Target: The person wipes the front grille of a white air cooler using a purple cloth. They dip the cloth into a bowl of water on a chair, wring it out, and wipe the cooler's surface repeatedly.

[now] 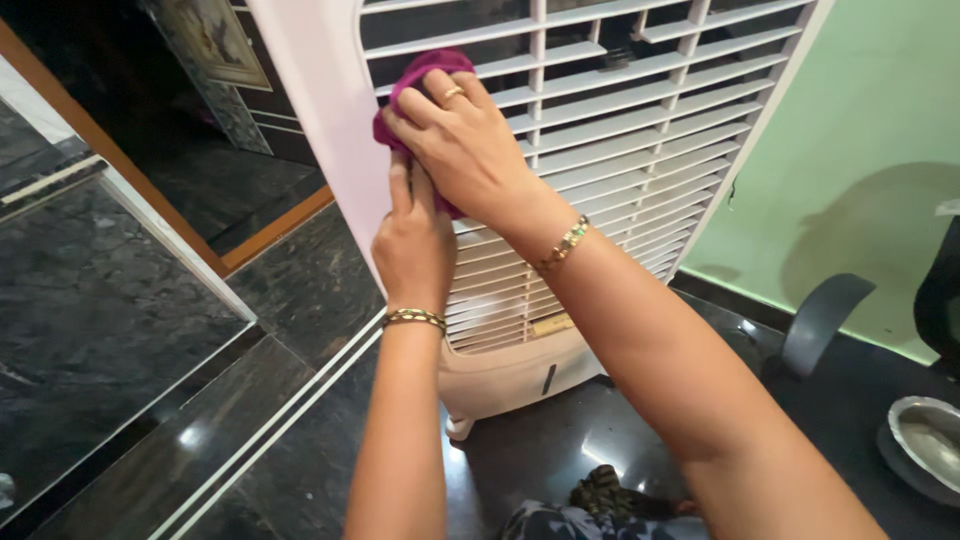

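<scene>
- The right hand point(462, 140) presses a magenta cleaning cloth point(420, 75) flat against the louvred grille of a white air cooler point(620, 110), fingers curled over the cloth.
- The left hand point(413, 245) sits just below the right hand, fingers closed on the cloth's lower edge, against the cooler's left front edge.
- Right of the cooler stands a green wall point(860, 130); below the cooler, a dark polished stone floor point(300, 290).
</scene>
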